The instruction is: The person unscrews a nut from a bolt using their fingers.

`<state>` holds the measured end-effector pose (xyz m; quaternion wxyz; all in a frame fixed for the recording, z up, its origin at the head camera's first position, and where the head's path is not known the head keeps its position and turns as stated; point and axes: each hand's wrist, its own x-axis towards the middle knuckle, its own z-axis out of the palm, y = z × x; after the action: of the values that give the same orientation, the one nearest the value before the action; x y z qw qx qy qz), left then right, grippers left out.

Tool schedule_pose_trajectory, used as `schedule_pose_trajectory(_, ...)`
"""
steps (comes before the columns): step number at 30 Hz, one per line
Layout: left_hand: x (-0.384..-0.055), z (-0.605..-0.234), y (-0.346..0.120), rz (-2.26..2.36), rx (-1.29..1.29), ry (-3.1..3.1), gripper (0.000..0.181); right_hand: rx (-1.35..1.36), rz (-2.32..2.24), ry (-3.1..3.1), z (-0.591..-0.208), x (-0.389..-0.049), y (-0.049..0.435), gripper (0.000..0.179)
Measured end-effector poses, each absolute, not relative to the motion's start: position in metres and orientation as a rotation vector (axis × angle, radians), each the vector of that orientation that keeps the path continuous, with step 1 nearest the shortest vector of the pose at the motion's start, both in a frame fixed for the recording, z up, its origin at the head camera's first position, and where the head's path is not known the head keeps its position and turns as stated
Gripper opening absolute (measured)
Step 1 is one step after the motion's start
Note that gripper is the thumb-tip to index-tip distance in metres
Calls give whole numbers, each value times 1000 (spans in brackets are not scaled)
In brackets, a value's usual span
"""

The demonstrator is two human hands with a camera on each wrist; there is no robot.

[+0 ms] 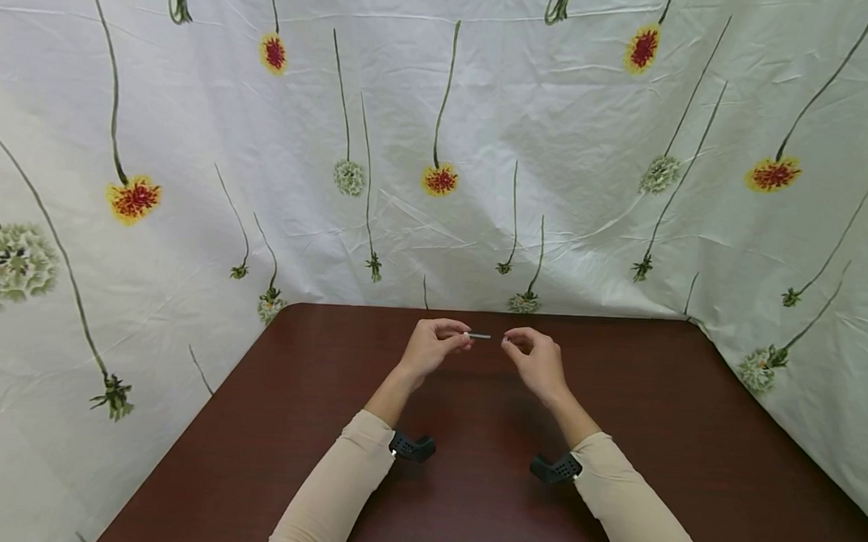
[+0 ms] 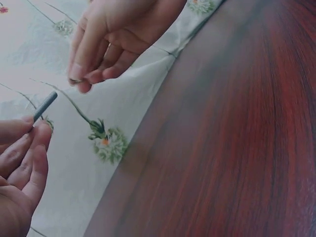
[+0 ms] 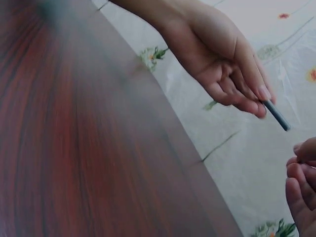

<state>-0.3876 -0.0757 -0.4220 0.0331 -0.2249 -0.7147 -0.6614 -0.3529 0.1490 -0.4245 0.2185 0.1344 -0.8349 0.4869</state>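
Note:
My left hand (image 1: pixel 430 350) pinches a thin grey threaded rod (image 2: pixel 45 107) between thumb and fingers. Its free end points right, toward the other hand, and the held end is hidden in the grip. Across a small gap, my right hand (image 1: pixel 537 364) has thumb and fingertips drawn together on a small piece (image 2: pixel 75 80). Only a sliver of that piece shows; I cannot tell what it is. Rod and right fingertips are apart in the right wrist view. Both hands are raised over the far part of the table.
A dark red-brown wooden table (image 1: pixel 468 499) lies below the hands. Behind and beside it hangs a white cloth (image 1: pixel 585 132) printed with flowers. Dark straps with camera mounts (image 1: pixel 413 448) sit at both wrists, by the beige sleeves (image 1: pixel 337 481).

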Motion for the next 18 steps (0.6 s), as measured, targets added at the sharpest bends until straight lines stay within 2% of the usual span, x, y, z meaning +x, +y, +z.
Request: schedule_pose_trajectory(18,-390,-449,-77,-1724,-672,-2631,7,417,1087,-2573,-458,-360,159,15)
